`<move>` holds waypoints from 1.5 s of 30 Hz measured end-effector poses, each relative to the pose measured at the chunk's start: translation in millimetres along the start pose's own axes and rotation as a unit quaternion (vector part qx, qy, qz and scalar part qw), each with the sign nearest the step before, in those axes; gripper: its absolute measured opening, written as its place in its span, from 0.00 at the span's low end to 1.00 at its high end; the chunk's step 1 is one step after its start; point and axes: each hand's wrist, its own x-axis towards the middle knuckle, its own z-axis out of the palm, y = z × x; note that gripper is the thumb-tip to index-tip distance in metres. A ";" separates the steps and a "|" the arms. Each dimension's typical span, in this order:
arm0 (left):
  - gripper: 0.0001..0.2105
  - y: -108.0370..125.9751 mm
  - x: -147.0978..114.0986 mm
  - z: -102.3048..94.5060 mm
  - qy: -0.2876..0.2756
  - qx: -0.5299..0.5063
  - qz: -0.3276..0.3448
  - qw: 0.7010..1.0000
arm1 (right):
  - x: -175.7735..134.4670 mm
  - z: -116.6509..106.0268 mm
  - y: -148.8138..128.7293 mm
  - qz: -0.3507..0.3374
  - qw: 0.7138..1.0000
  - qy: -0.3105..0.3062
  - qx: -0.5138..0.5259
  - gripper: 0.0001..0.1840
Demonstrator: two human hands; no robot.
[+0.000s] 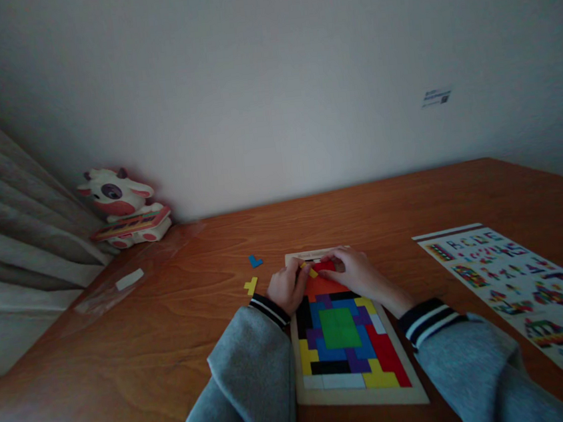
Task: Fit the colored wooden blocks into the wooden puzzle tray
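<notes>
A wooden puzzle board [314,397] full of coloured block pieces lies flat before me on the table. My left hand [285,287] is closed at the board's far left, its thumb and forefinger at a small tilted yellow puzzle piece [313,272]. Reaching in from the right, my right hand [353,272] has its thumb and forefinger apart over a red piece [325,266]; the thumb tip is close to the yellow piece. Green pieces [341,329] fill the board's middle. Left of the board lie a loose blue piece [255,261] and another yellow piece [252,286].
A printed pattern sheet [527,299] lies to the right on the wooden table [216,352]. At the back left sits a cow-shaped toy keyboard [128,210], beside a curtain [11,219]. Clear tape with a white label [130,278] runs along the left edge. A wall stands behind.
</notes>
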 end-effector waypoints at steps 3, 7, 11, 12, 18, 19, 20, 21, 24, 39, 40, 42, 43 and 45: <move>0.12 -0.8 0.5 0.7 0.004 -0.004 -0.003 1.000 | -0.1 -0.9 -2.6 0.010 1.000 0.001 0.012 0.13; 0.11 -4.1 1.1 3.7 0.008 -0.004 -0.007 1.000 | 0.1 -5.3 -6.8 -0.010 0.999 0.011 0.040 0.13; 0.12 -7.5 1.5 6.1 0.021 -0.014 -0.009 1.000 | -0.5 -9.4 -9.0 -0.015 0.995 -0.005 0.094 0.12; 0.12 -8.3 1.6 6.5 0.024 -0.019 -0.008 1.000 | -0.8 -9.7 -8.8 -0.008 0.994 -0.010 0.112 0.12; 0.14 -9.9 1.8 7.0 0.035 -0.075 0.006 0.997 | 0.3 -10.3 -5.1 0.044 0.977 -0.010 0.207 0.12; 0.14 -9.9 1.9 6.9 0.036 -0.089 0.007 0.995 | 1.0 -11.0 -4.0 0.060 0.972 -0.009 0.227 0.13; 0.15 -10.1 2.1 6.9 0.039 -0.103 0.009 0.994 | 1.7 -12.0 -2.6 0.075 0.966 -0.005 0.247 0.13; 0.16 -10.6 2.4 7.1 0.043 -0.119 0.011 0.992 | 2.5 -13.2 -0.8 0.089 0.960 0.004 0.266 0.14; 0.18 -14.0 3.5 9.1 0.063 -0.167 0.007 0.984 | 4.6 -18.2 7.0 0.120 0.944 0.051 0.303 0.16; 0.19 -23.0 9.2 12.1 0.149 -0.263 -0.058 0.952 | 6.0 -39.2 58.1 0.178 0.962 0.159 0.132 0.09; 0.19 -24.2 9.5 13.3 0.147 -0.280 -0.063 0.946 | 6.1 -39.2 60.3 0.182 0.963 0.158 0.121 0.09; 0.20 -26.9 10.1 16.0 0.149 -0.306 -0.072 0.937 | 5.9 -39.4 63.6 0.190 0.964 0.154 0.102 0.10; 0.20 -28.3 10.3 17.2 0.150 -0.315 -0.075 0.934 | 5.6 -39.5 64.8 0.193 0.965 0.152 0.094 0.10; 0.19 -30.8 10.8 19.5 0.148 -0.329 -0.074 0.930 | 5.1 -39.8 66.3 0.198 0.966 0.149 0.077 0.11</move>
